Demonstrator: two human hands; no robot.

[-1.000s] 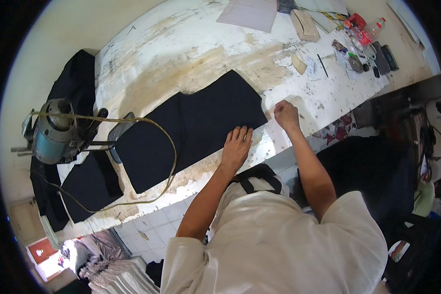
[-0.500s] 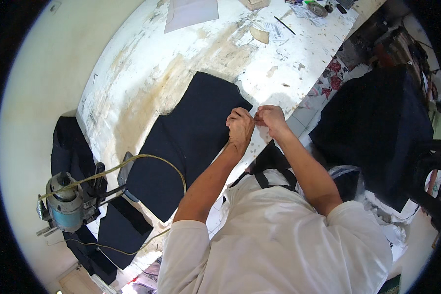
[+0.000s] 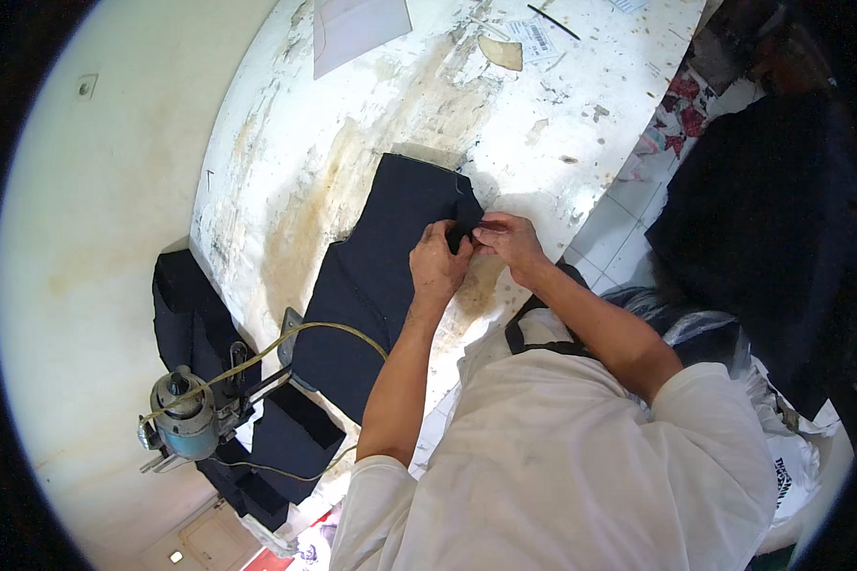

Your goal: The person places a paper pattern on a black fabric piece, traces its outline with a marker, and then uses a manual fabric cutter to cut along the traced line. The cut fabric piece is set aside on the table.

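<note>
A dark navy cut fabric piece (image 3: 381, 257) lies flat on a stained white cutting table (image 3: 352, 124). My left hand (image 3: 438, 266) and my right hand (image 3: 507, 240) meet at the fabric's near right corner. Both pinch that corner, which is folded up between the fingers. My forearms reach in from below over my white shirt.
An electric fabric cutting machine (image 3: 186, 423) with a yellowish cord (image 3: 295, 338) stands at the table's left end on more dark fabric (image 3: 195, 324). A white paper sheet (image 3: 357, 29) and small scraps lie at the far side. A dark cloth heap (image 3: 762, 228) sits at the right, over tiled floor.
My hands came together from being spread flat and apart on the fabric, and now lift and pinch its corner. The view has swung right and closer.
</note>
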